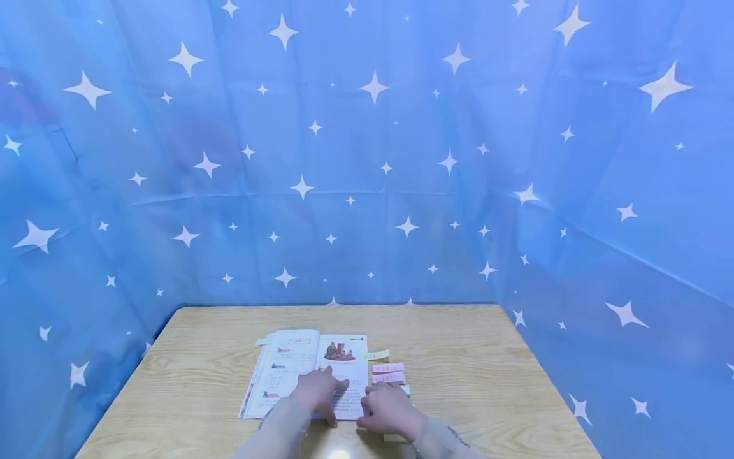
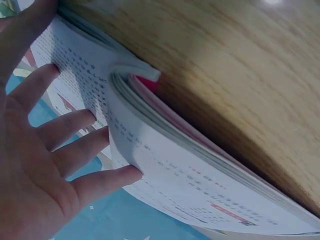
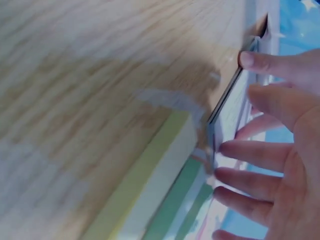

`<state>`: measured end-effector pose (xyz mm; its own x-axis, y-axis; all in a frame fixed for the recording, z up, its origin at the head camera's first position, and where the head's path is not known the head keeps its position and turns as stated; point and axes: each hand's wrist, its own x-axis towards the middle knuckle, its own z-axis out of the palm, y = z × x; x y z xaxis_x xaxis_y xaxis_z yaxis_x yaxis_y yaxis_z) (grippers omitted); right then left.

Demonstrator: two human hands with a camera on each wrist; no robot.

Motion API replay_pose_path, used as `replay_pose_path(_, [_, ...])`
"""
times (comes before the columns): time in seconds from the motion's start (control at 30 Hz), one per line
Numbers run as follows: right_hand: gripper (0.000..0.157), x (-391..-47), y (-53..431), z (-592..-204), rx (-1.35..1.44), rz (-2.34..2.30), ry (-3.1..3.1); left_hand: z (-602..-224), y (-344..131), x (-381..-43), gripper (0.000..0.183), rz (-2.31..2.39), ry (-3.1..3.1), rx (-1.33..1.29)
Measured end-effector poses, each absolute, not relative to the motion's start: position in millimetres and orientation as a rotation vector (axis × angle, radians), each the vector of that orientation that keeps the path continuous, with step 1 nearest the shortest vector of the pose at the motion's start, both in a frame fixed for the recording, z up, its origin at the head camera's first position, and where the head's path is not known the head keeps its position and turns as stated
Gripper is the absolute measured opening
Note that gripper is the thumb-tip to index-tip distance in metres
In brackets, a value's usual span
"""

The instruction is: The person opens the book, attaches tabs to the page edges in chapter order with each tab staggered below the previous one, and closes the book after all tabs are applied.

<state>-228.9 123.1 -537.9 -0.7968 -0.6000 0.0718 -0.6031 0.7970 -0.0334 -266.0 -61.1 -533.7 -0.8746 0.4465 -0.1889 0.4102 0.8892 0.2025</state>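
An open book (image 1: 287, 370) with printed text lies on the table, a colour picture on its right page. My left hand (image 1: 318, 390) rests on the pages near the fold, fingers spread; the left wrist view shows its fingertips (image 2: 131, 173) touching the paper. My right hand (image 1: 392, 409) is at the book's lower right edge, its fingertips (image 3: 231, 148) against that edge. Beside it, pink sticky notes (image 1: 388, 368) with handwriting lie right of the book. A yellow sticky pad (image 3: 150, 170) and green sticky pads (image 3: 172, 200) show close to the right hand.
The wooden table (image 1: 476, 357) extends on both sides of the book. A yellow paper tab (image 1: 378, 355) is at the book's right edge, and a pale green tab (image 1: 264, 341) sticks out at its upper left. A blue curtain (image 1: 344, 159) with white stars hangs behind.
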Motion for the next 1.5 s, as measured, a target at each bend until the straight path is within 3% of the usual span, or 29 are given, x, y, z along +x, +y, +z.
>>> replay_pose_path(0.33, [0.018, -227, 141, -551, 0.886, 0.292, -2.872, -533, -62, -269, 0.084, 0.274, 2.796, 0.651])
replay_pose_path(0.53, [0.016, -223, 148, -560, 0.825, 0.424, -2.828, -530, -62, -269, 0.084, 0.276, 2.784, 0.632])
replay_pose_path(0.83, [0.029, -227, 153, -566, 0.761, 0.449, -2.836, -528, -62, -273, 0.081, 0.298, 2.738, 0.572])
replay_pose_path(1.37, [0.023, -225, 154, -564, 0.741, 0.535, -2.792, -526, -63, -276, 0.084, 0.282, 2.709, 0.599])
replay_pose_path(1.5, [0.021, -229, 157, -562, 0.756, 0.542, -2.744, -523, -62, -279, 0.077, 0.314, 2.683, 0.585])
